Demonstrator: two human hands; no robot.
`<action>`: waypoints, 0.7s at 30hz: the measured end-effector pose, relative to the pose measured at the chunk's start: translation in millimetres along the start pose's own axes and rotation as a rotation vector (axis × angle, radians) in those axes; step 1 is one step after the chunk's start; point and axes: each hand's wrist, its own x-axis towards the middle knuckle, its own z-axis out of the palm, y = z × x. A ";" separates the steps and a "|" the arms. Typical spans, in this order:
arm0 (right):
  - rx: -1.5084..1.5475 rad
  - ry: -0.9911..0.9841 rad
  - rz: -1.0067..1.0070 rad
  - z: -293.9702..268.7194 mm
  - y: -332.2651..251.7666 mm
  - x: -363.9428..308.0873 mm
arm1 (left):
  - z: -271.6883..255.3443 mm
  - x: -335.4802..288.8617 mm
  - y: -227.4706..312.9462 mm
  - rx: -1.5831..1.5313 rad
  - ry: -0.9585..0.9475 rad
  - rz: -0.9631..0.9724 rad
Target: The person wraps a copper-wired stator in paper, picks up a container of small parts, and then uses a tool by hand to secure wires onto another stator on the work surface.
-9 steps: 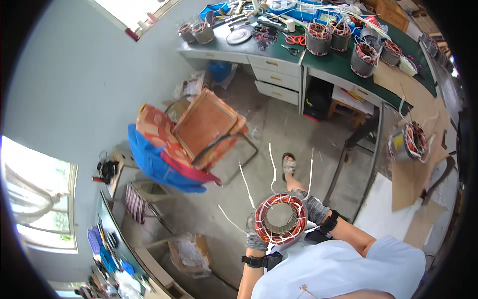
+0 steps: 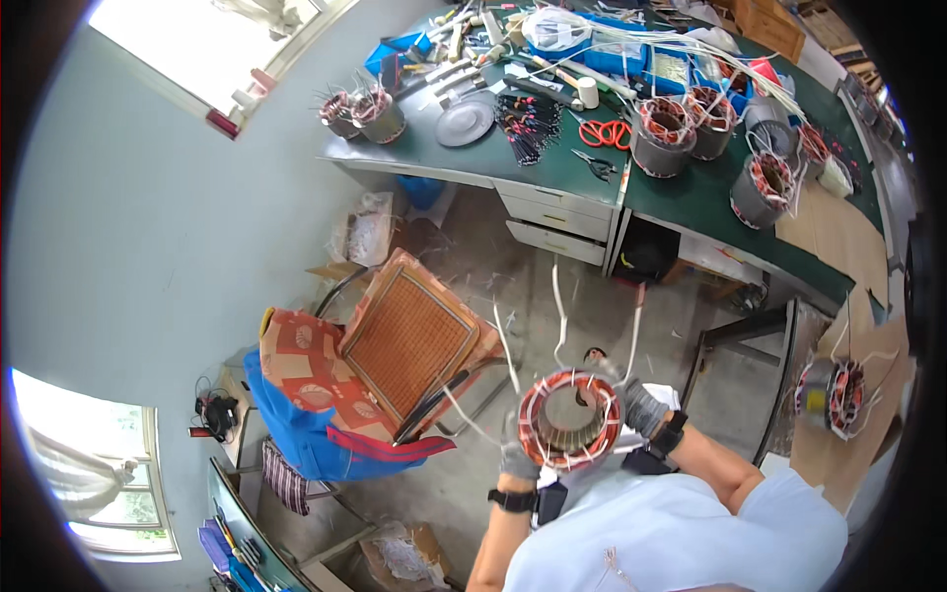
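A motor stator (image 2: 570,441) with copper windings laced in white cord is held in front of my body, its round opening facing up. My left hand (image 2: 514,454), in a grey glove, grips its left side. On the opposite side my right hand (image 2: 643,409), gloved too, closes around the outer wall; some fingers are hidden behind the stator. Several white-sleeved lead wires (image 2: 561,316) stick up and outward from it. Part of a foot shows beyond the ring.
Ahead stands a green-topped workbench (image 2: 552,178) with several stators (image 2: 663,138), red-handled scissors (image 2: 604,133), pliers (image 2: 596,164) and hammers. A cushioned chair (image 2: 409,326) with a blue cloth stands front left. Another stator (image 2: 832,395) lies on cardboard at the right.
The workbench and chair appear nearer and larger as I move forward. Both hands keep hold of the stator, which sits slightly farther right in view.
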 end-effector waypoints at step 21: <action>0.276 0.308 -0.209 151.4 -309.8 414.6 | -62.2 583.8 246.3 -0.182 -0.241 -0.469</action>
